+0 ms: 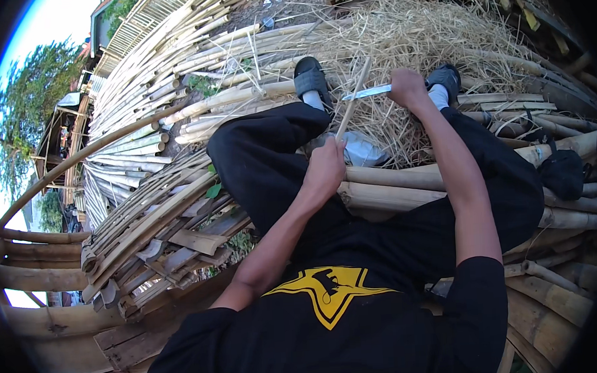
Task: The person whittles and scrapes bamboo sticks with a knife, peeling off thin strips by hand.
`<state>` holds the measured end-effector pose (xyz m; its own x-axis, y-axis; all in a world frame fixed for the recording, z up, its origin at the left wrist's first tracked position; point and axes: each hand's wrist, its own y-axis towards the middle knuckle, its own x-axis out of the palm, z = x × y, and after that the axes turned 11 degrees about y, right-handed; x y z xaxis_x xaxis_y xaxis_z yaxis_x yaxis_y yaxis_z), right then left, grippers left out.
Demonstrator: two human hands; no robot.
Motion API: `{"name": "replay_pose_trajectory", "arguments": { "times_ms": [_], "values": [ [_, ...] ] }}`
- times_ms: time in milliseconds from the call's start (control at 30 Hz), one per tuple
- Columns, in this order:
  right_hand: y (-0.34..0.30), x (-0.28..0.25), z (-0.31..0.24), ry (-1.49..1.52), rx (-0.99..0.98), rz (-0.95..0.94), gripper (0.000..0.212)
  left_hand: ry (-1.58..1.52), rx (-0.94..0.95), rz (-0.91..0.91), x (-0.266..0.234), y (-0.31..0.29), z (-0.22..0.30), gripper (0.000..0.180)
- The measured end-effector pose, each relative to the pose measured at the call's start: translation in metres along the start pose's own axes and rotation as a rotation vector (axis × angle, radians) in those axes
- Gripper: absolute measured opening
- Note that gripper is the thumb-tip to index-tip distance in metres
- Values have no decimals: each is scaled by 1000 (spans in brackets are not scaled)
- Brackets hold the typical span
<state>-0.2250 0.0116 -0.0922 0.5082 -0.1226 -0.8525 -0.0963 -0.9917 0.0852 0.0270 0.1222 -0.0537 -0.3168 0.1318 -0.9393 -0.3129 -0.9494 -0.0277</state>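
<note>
My left hand [326,163] is closed round the lower end of a thin pale bamboo strip [354,97], which slants up and away from me. My right hand [407,88] grips a knife, its handle hidden in the fist. The bright knife blade [368,92] points left and lies across the strip about midway along it. Whether the edge bites into the strip is too small to tell. Beneath the strip, a whitish sack-like thing [364,149] rests between my legs, partly hidden by my left hand.
A heap of pale shavings [426,38] spreads ahead of me between and beyond my sandals. Long bamboo poles [150,66] lie stacked at the far left. Split bamboo pieces [159,227] are piled at my left. A black bag [562,172] sits on the poles at my right.
</note>
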Motion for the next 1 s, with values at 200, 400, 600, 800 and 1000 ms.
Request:
{"name": "replay_pose_trajectory", "arguments": {
  "times_ms": [200, 400, 600, 800, 1000],
  "values": [
    [21, -29, 39, -153, 75, 75, 22, -132, 21, -5, -15, -34, -5, 25],
    [28, -43, 42, -214, 80, 49, 23, -168, -13, -67, -31, -47, 17, 26],
    [19, -16, 23, -124, 94, -44, 26, -196, -43, -42, -30, -38, 2, 27],
    [-3, -1, 11, 64, 238, -166, 36, -254, -75, -51, -23, -34, -19, 29],
    [-28, -28, -4, 320, 457, -486, 32, -270, -39, -84, -27, -26, -10, 29]
  ]
}}
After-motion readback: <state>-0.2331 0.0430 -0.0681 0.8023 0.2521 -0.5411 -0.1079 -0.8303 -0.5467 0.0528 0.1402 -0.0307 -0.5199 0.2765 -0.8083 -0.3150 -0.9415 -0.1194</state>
